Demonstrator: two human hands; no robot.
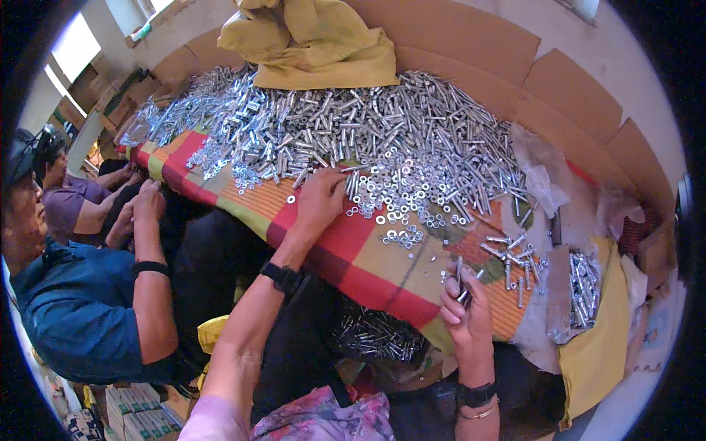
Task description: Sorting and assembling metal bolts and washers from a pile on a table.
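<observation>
Head view, one frame. Left hand (pixel 321 197): arm stretched forward, palm down, fingers loosely curled with tips resting at the near edge of the washer scatter (pixel 397 198); cannot tell whether a washer is pinched under the fingertips. A black wristband (pixel 282 277) sits on that forearm. Right hand (pixel 466 309): drawn back close to the body at the near edge of the table, fingers closed around a small bundle of bolts (pixel 462 283); their long axes run roughly upright in the frame, ends pointing away from the person and slightly left, protruding above the fingers. The two hands are well apart. Beyond the washers lies the large heap of silver bolts and sleeves (pixel 346 125), pieces pointing every which way, spread across most of the far half of the surface. Surface: a striped cloth (pixel 353 246) in red, orange and green, draped over the near edge. A smaller bolt group (pixel 515 257) lies right of the right hand, and another pile (pixel 582 290) sits on plastic sheet further right. A yellow fabric bag (pixel 309 37) rests at the far side, against cardboard panels (pixel 515 59) lining the wall. At far left, two other people sit at the same table, one in a blue shirt (pixel 73 309), hands at the cloth edge.
</observation>
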